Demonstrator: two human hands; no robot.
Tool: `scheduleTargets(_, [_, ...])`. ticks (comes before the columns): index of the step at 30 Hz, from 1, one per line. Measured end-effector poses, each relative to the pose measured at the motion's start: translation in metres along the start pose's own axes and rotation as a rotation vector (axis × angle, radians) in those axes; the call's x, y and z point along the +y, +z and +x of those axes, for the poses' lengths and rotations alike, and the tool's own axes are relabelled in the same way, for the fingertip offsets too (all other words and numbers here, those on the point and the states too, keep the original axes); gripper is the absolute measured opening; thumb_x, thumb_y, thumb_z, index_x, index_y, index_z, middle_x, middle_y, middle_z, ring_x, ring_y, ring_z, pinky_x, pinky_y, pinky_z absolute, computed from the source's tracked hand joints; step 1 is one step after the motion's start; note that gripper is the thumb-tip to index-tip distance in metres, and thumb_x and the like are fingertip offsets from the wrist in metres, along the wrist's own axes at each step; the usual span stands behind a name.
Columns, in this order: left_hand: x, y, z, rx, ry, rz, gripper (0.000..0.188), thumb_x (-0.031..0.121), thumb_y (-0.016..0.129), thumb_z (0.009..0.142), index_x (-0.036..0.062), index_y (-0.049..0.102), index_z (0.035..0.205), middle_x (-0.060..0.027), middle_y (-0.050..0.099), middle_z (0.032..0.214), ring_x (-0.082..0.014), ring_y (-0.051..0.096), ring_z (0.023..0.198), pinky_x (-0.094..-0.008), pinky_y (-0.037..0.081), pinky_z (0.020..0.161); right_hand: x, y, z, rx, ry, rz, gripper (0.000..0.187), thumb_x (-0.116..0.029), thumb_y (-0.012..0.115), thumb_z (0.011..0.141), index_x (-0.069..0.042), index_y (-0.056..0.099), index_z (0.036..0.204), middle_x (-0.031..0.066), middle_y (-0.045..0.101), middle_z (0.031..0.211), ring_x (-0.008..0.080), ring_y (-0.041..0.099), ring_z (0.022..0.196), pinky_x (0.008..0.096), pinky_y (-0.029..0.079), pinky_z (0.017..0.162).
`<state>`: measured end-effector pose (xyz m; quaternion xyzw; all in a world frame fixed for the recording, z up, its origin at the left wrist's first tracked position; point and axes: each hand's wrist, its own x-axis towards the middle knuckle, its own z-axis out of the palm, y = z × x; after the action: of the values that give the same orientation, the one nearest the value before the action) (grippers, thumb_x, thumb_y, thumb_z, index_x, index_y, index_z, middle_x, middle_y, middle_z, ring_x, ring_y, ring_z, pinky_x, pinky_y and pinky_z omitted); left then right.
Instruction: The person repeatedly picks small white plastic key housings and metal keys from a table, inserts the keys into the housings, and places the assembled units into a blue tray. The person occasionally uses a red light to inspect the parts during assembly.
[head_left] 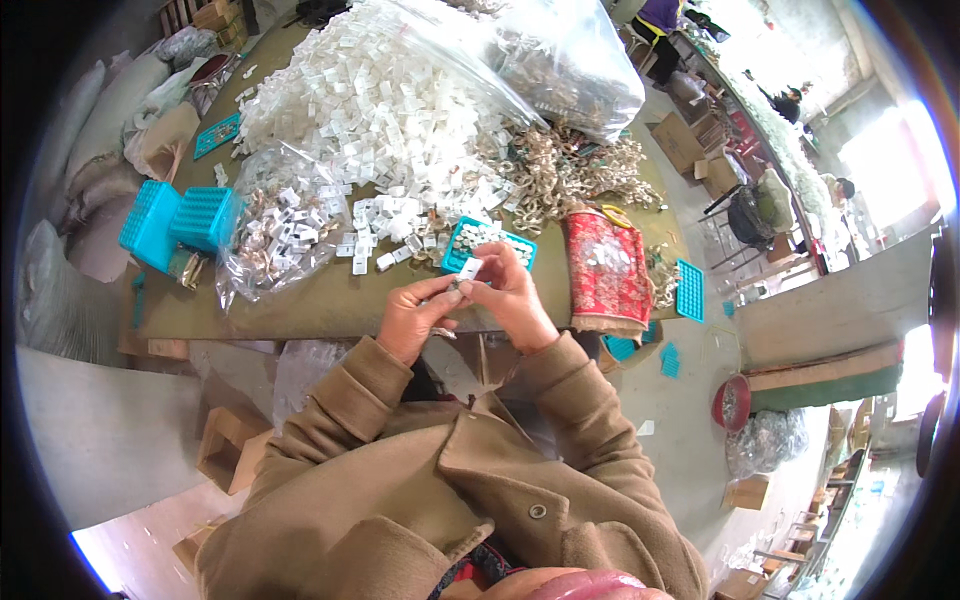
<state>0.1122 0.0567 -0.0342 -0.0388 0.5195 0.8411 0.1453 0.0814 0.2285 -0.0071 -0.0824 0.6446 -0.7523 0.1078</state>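
Left hand [408, 315], right hand [512, 300] pinch small white piece [469, 268] together, probably for steadiness; blue tray [528, 247] just beyond, likely for reach.

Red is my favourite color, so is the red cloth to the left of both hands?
No, the red patterned cloth lies on the table to the right of the right hand.

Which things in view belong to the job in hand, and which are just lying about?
Apparently in use:
white piece, held by left hand and right hand
teal tray beyond them
heap of white pieces

Probably just lying about:
open cardboard box, lower left
red basin, right
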Motion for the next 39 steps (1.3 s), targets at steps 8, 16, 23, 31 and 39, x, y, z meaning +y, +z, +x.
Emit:
scheduleTargets(8, [-0.012, 0.009, -0.006, -0.089, -0.103, -0.066, 0.02, 0.022, 0.061, 0.097, 0.0087, 0.068, 0.11, 0.0008, 0.069, 0.097, -0.0067, 0.066, 0.086, -0.0183, 0.048, 0.059, 0.014, 0.015, -0.022, 0.135, -0.272, -0.511, 0.027, -0.021, 0.059, 0.099, 0.005, 0.066, 0.105, 0.0067, 0.068, 0.092, 0.0111, 0.063, 0.075, 0.024, 0.052, 0.066])
scheduleTargets(16, [-0.02, 0.007, -0.005, -0.174, -0.484, -0.546, 0.025, 0.027, 0.064, 0.097, 0.0117, 0.061, 0.116, 0.0005, 0.068, 0.097, -0.007, 0.069, 0.084, -0.0124, 0.05, 0.051, 0.003, 0.0, -0.037, -0.008, 0.251, 0.197, 0.031, -0.023, 0.052, 0.103, 0.003, 0.07, 0.105, 0.0038, 0.068, 0.083, 0.0079, 0.061, 0.064, 0.0228, 0.051, 0.063])
scheduleTargets(23, [-0.039, 0.017, -0.004, -0.316, -0.478, -0.689, 0.024, 0.023, 0.063, 0.097, 0.0106, 0.058, 0.117, -0.0024, 0.065, 0.096, -0.0058, 0.066, 0.071, -0.0133, 0.051, 0.048, 0.002, -0.013, -0.046, 0.032, 0.27, 0.457, 0.028, -0.016, 0.056, 0.099, 0.003, 0.063, 0.118, 0.0138, 0.07, 0.104, 0.0161, 0.066, 0.071, 0.0274, 0.055, 0.066])
scheduleTargets(31, [-0.025, 0.03, -0.011, -0.032, -0.51, -0.783, 0.018, 0.029, 0.07, 0.092, 0.0155, 0.061, 0.1, 0.0062, 0.059, 0.083, 0.0011, 0.049, 0.058, -0.0133, 0.033, 0.04, 0.009, -0.016, -0.036, -0.147, 0.123, 0.339, 0.032, -0.004, 0.06, 0.093, 0.003, 0.063, 0.124, 0.0115, 0.067, 0.118, 0.0185, 0.065, 0.102, 0.0311, 0.054, 0.089])
scheduleTargets(39, [-0.024, 0.031, -0.003, -0.152, -0.484, -0.619, 0.028, 0.036, 0.069, 0.092, 0.0104, 0.061, 0.101, 0.0026, 0.061, 0.078, -0.0023, 0.051, 0.058, -0.0171, 0.043, 0.05, 0.015, -0.024, -0.048, 0.028, -0.474, -0.636, 0.044, -0.003, 0.073, 0.08, -0.005, 0.065, 0.123, 0.0156, 0.068, 0.109, 0.0269, 0.067, 0.099, 0.0347, 0.053, 0.085])
